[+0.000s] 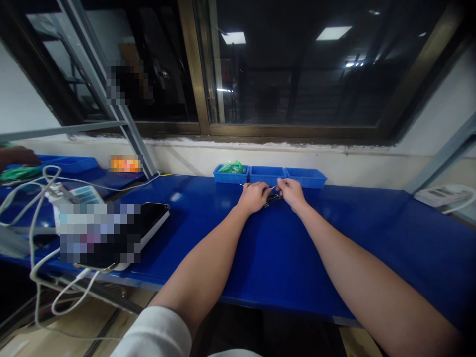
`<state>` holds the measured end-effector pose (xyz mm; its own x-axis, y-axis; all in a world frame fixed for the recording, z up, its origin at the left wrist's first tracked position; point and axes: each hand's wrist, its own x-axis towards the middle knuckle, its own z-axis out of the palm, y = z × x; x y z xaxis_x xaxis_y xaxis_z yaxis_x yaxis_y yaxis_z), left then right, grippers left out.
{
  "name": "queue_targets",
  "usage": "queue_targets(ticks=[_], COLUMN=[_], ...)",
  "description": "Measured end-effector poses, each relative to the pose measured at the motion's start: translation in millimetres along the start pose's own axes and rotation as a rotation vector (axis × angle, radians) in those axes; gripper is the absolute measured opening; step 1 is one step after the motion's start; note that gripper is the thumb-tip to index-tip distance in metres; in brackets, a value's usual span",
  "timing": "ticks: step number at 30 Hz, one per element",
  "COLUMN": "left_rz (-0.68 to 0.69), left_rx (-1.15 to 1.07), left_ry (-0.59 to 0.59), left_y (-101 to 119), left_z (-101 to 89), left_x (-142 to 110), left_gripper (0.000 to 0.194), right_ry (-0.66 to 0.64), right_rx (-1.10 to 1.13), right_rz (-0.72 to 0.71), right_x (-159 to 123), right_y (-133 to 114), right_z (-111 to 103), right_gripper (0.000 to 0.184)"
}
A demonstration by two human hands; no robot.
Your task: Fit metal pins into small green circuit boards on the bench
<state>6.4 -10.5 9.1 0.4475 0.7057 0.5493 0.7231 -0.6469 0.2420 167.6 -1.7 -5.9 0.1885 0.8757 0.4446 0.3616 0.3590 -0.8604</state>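
Note:
Both my hands are over the far part of the blue tabletop, close together in front of the blue bins. My left hand [254,197] is closed, and the tip of a thin stick pokes out on its left side. My right hand [292,194] pinches with thumb and fingers at a thin silvery stick [274,188] in the gap between the hands. Whether both hold the same stick I cannot tell. Beneath them lies a small bunch of thin dark sticks [274,199], partly hidden by my fingers; their exact kind is too small to make out.
Three blue bins [305,181] stand along the wall; the left one holds green plastic packets [233,167]. At left on the blue table [201,223] lie a phone-like device [154,218] and white cables [33,253]. Another person's hand [18,156] shows at far left.

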Motion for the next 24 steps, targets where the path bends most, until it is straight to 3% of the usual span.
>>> queue_targets(ticks=[6,10,18,24], left_rz=[0.054,0.011,-0.107,-0.099], left_rx=[-0.051,-0.004,0.094,0.037], left_ry=[-0.030,-0.012,-0.063,-0.041], left_y=[2,2,-1,-2], left_z=[-0.6,-1.8,-2.2,-0.1], left_x=[0,0,-1,-1], left_gripper=[0.020,0.024,0.023,0.026], right_ry=[0.060,0.037,-0.102,-0.084], right_rx=[-0.079,-0.083,0.152,0.240], right_rz=[-0.035,-0.018,-0.020,0.065], right_x=[0,-2,-7,-6], right_y=[-4,-8,-14,-14], right_z=[2,2,2,-5], right_gripper=[0.043,0.041,0.034,0.031])
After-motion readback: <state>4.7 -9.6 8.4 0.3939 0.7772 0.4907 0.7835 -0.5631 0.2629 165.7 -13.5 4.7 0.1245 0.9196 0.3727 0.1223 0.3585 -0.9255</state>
